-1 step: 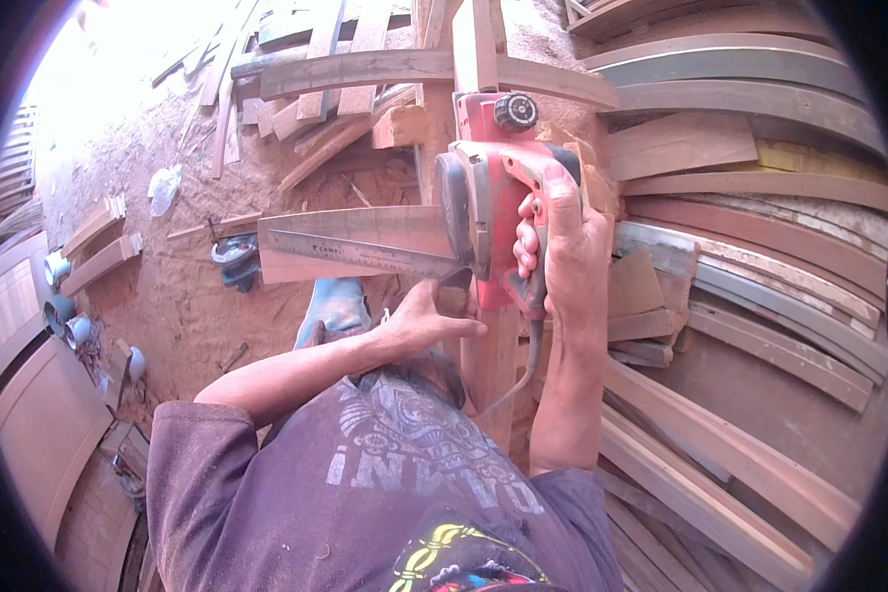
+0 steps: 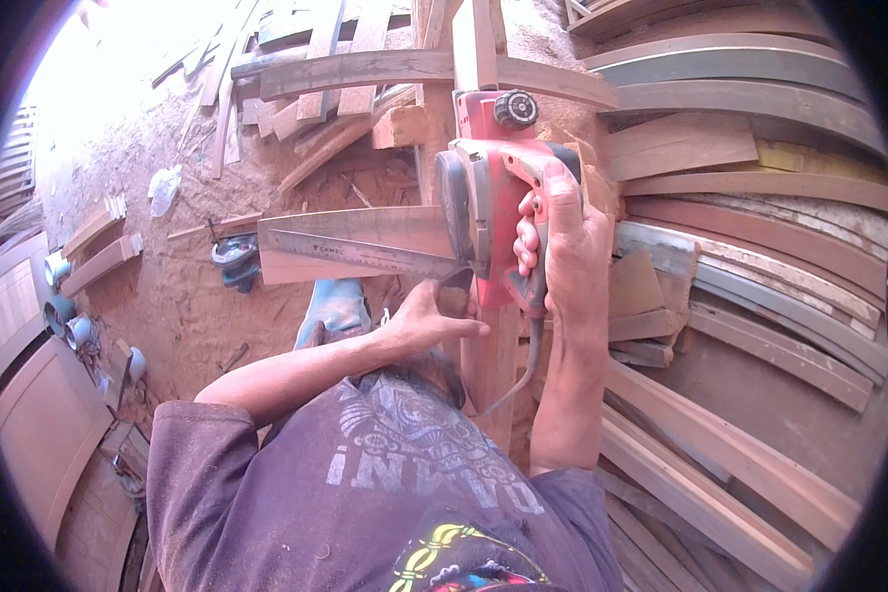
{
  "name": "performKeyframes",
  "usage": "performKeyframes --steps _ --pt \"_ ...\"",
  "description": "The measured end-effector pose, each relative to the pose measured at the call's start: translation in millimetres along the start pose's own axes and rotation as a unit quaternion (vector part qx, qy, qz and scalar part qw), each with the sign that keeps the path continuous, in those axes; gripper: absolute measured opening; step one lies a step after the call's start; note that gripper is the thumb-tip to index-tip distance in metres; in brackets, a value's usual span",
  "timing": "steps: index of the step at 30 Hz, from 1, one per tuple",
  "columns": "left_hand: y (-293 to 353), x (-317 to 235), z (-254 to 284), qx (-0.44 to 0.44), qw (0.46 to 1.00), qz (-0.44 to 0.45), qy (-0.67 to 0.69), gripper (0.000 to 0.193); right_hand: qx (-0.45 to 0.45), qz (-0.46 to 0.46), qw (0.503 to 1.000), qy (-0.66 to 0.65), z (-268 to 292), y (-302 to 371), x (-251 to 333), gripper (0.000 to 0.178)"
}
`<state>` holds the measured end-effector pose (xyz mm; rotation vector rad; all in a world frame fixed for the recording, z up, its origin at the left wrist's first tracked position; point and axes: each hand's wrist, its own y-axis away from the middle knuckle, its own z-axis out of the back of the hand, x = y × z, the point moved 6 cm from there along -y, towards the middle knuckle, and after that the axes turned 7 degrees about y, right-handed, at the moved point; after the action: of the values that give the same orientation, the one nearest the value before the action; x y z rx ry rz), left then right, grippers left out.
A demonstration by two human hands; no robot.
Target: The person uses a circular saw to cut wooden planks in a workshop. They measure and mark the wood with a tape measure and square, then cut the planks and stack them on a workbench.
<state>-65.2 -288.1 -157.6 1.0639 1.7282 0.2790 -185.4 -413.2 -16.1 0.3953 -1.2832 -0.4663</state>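
Observation:
My right hand point(image 2: 574, 237) is wrapped round the rear handle of a red electric planer point(image 2: 503, 207). The planer has a black front knob and a cord trailing from its handle, and it rests on a long wooden piece point(image 2: 490, 355). My left hand point(image 2: 426, 321) pinches the dark stock of a try square point(image 2: 365, 255) between thumb and fingers, just left of the planer. The square's metal blade points left, lying over a flat wooden board point(image 2: 355, 225). Part of the square's stock is hidden by my hand.
Stacked planks point(image 2: 750, 207) fill the right side. A wooden bar point(image 2: 365, 69) crosses beyond the planer. On the sandy floor to the left lie a dark blue tool point(image 2: 237, 261), a plastic bag point(image 2: 165, 189) and wood offcuts point(image 2: 109, 261). Panels point(image 2: 49, 424) stand at far left.

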Motion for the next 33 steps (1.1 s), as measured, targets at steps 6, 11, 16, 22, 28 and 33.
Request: performKeyframes --steps 6,11,16,22,28,33 --pt "-1 -13 6 -0.085 0.990 0.052 -0.104 0.096 -0.006 -0.005 1.000 -0.002 -6 -19 8 0.051" --pt "-11 -1 6 -0.038 0.993 0.064 -0.093 0.094 -0.005 0.006 1.000 0.000 -9 -33 19 0.052" --pt "-17 15 9 -0.058 0.991 0.032 -0.113 0.085 -0.008 0.010 1.000 -0.002 -15 -48 26 0.057" --pt "-4 -17 9 -0.048 0.990 0.061 -0.121 0.080 -0.004 0.054 0.999 -0.003 -21 -67 41 0.059" --pt "-5 -11 10 -0.058 0.991 0.042 -0.111 0.083 -0.017 0.045 0.999 0.015 -26 -84 58 0.056" --pt "-11 1 12 -0.052 0.992 0.052 -0.106 0.085 -0.009 0.060 0.998 0.009 -28 -104 66 0.051"
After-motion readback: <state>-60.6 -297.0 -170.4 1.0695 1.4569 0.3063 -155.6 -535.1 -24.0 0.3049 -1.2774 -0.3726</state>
